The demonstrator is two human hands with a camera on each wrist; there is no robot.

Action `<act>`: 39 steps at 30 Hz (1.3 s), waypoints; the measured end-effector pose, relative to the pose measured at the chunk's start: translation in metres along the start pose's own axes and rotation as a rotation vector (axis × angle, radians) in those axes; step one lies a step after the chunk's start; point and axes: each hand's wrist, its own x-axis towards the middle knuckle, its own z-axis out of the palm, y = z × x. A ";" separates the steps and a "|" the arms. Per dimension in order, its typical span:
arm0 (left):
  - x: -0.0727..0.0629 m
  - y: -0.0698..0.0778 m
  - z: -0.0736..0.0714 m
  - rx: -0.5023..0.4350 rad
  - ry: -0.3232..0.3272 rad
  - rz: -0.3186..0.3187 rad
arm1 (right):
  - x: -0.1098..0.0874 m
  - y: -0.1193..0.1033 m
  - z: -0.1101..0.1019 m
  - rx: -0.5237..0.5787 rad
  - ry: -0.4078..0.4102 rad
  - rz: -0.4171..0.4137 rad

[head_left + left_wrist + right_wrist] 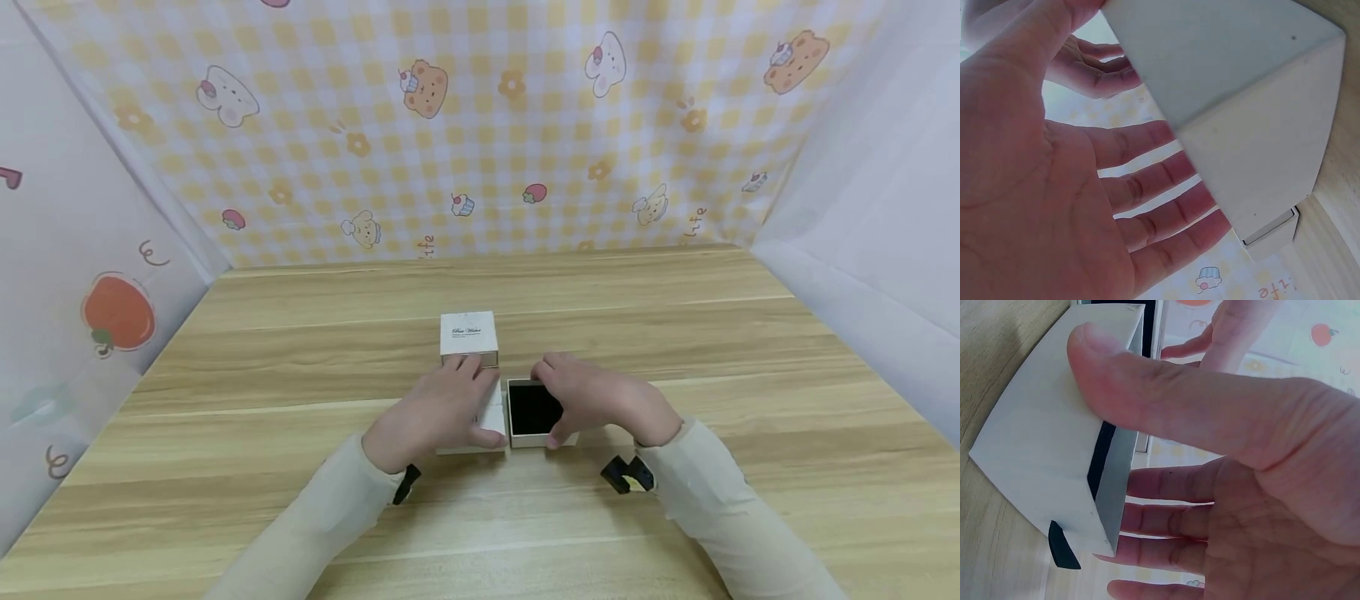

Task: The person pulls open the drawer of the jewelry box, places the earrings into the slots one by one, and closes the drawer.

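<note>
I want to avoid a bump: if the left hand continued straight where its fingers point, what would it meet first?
Probably the white lettered box, just ahead of the left hand; whether they touch is unclear.

"Hands (437,412) (600,396)?"
"From where I stand, two: one left, one right."
"Box pieces (468,331) (492,416) (528,441)?"
"Three counted, one of them printed."
"Black tabs (1062,547)?"
"One visible."
"Sleeves (322,508) (720,483)?"
"Two."
"Tables (225,350)?"
"One, recorded."
</note>
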 end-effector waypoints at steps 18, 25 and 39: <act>-0.001 -0.002 -0.001 -0.010 0.039 0.058 | 0.001 0.002 0.000 -0.035 0.014 -0.033; 0.006 0.002 0.005 -0.010 0.049 0.089 | 0.001 0.002 0.001 -0.021 0.006 -0.009; 0.012 0.009 0.015 0.018 0.072 0.129 | 0.001 0.001 0.002 -0.013 0.018 -0.015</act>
